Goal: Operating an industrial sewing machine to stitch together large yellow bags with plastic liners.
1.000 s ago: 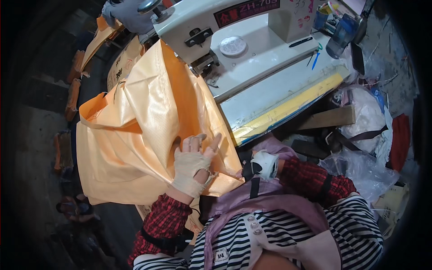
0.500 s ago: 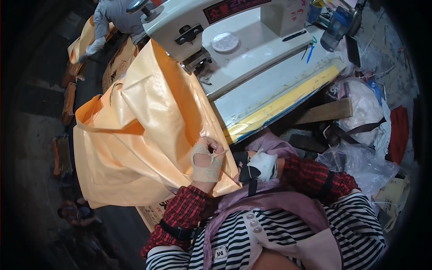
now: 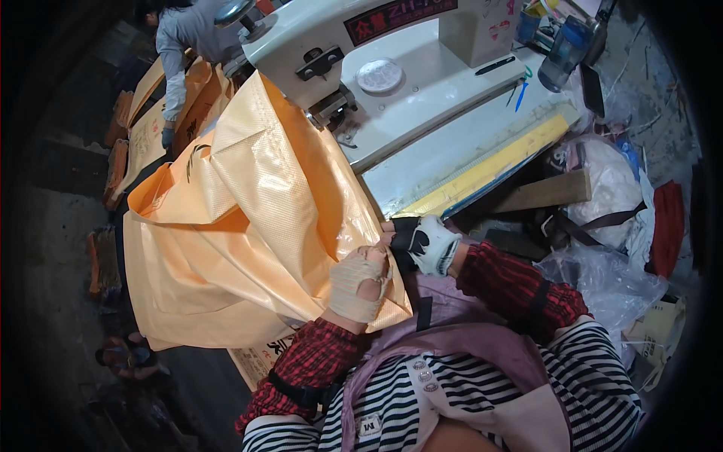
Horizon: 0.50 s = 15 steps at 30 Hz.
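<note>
With our left hand [image 3: 360, 285] we are pinching the glossy bag [image 3: 218, 275] by its right edge; our right hand [image 3: 431, 245] is meeting it, grip unclear. It is slumping beside the sewing machine [image 3: 410, 94]; uneven pulling could be skewing its folds.

- Sewing machine [image 3: 429, 98]: white.
- Bag [image 3: 263, 169], left of the sewing machine: pale orange, deeper orange inside.
- Strip [image 3: 482, 167] along the sewing machine's near side: yellow.
- Nearer than the sewing machine: left hand [image 3: 360, 282] wrapped in beige; right hand [image 3: 425, 242] covered in white and black; sleeves [image 3: 501, 275] red-and-black checked; shirt [image 3: 595, 369] striped black and white; apron [image 3: 461, 343] dusty purple.
- Cloth [image 3: 668, 226], far right of the sewing machine: dark red.
</note>
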Each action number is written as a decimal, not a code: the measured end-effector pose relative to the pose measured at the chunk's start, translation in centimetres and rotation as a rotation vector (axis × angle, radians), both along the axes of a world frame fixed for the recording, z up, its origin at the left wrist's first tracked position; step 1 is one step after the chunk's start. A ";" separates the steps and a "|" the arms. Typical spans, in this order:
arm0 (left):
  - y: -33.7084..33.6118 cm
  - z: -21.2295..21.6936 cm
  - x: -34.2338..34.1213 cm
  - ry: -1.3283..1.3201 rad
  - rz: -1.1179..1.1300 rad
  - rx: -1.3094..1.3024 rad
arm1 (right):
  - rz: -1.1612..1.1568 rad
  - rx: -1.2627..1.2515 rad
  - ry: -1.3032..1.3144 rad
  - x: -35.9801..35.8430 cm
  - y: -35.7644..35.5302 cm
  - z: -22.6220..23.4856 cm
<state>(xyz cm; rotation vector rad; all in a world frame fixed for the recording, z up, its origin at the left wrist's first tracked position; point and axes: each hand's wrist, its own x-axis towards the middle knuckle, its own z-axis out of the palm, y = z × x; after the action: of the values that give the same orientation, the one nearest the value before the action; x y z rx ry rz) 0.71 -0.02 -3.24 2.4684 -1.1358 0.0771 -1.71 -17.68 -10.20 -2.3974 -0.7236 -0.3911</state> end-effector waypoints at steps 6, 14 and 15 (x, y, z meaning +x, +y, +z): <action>-0.2 0.5 -0.5 0.548 0.002 -0.135 | -0.024 -0.052 0.378 0.8 0.0 -0.3; 0.1 4.4 -3.5 0.179 -0.548 0.548 | -0.200 0.173 0.895 -0.9 2.9 1.6; -0.2 6.6 -3.0 0.309 -0.604 0.617 | -0.216 0.234 0.890 -1.3 2.7 1.4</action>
<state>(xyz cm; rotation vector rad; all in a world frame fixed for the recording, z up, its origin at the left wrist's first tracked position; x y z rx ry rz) -2.24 -0.23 3.34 2.3468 -1.8997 -0.9163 -3.06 -15.01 -8.81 -2.1113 -0.0090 0.4758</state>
